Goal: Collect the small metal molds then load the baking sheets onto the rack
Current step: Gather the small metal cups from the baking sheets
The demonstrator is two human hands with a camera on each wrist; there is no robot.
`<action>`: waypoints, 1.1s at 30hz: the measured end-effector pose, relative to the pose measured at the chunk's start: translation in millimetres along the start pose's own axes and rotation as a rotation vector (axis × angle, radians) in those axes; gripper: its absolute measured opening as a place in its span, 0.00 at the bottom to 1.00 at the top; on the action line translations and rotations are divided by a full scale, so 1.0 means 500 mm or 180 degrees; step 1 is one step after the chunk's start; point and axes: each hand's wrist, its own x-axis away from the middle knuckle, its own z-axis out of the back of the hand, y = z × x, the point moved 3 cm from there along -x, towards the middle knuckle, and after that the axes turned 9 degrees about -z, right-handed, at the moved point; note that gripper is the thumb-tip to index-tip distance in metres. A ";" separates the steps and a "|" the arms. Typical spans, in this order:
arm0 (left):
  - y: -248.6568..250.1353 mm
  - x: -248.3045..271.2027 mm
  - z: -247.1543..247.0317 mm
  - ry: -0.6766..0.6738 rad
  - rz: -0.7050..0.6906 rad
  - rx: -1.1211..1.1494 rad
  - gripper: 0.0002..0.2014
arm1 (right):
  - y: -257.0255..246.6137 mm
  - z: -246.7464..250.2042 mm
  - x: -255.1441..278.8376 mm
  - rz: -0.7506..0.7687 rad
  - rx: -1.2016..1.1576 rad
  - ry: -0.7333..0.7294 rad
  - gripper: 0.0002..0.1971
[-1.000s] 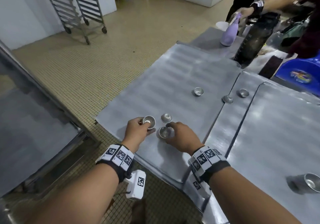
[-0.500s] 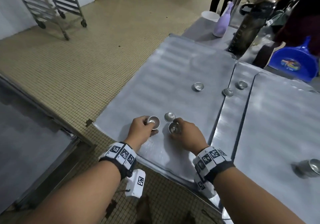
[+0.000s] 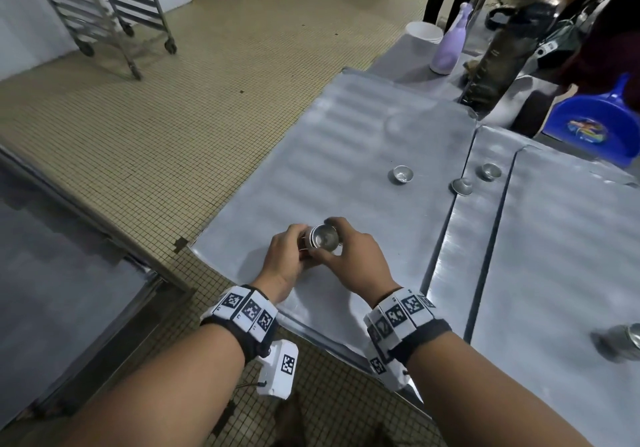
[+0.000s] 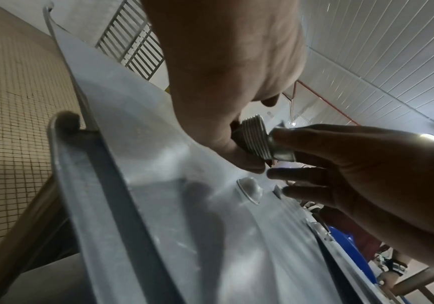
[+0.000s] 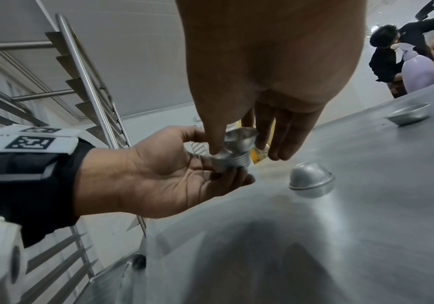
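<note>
My left hand [image 3: 304,244] grips a short stack of nested metal molds [image 5: 236,161], tilted on its side just above the near corner of the left baking sheet [image 3: 346,142]. With thumb and fingers, my right hand [image 3: 337,239] pinches one mold [image 5: 241,136] set into the stack's open end. An upside-down mold [image 5: 310,179] lies on the sheet just beyond my fingers. Farther off lie three loose molds [image 3: 402,174], [image 3: 462,187], [image 3: 491,171]. More sheets [image 3: 571,256] lie to the right.
A stack of molds [image 3: 628,337] stands at the right edge. Wheeled racks [image 3: 104,14] stand at the far left on the tiled floor. A purple spray bottle [image 3: 450,41], a dark jug [image 3: 495,62] and a blue dustpan [image 3: 595,124] sit behind the sheets, near another person.
My right hand lifted a mold off the sheet and brought it to the left hand's stack. Both hands have come together above the sheet's near corner.
</note>
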 end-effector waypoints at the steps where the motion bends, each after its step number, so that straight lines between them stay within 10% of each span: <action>1: 0.000 0.001 -0.002 -0.0019 0.0000 0.0019 0.18 | -0.004 -0.007 -0.003 -0.0011 -0.0005 -0.0033 0.28; 11: 0.002 -0.029 0.052 0.0335 0.0102 -0.0376 0.04 | 0.057 0.023 -0.044 -0.0443 0.0243 0.0068 0.26; 33: -0.006 -0.038 0.030 -0.0069 -0.0085 -0.1047 0.07 | 0.090 0.015 -0.079 -0.0486 0.0571 -0.0043 0.21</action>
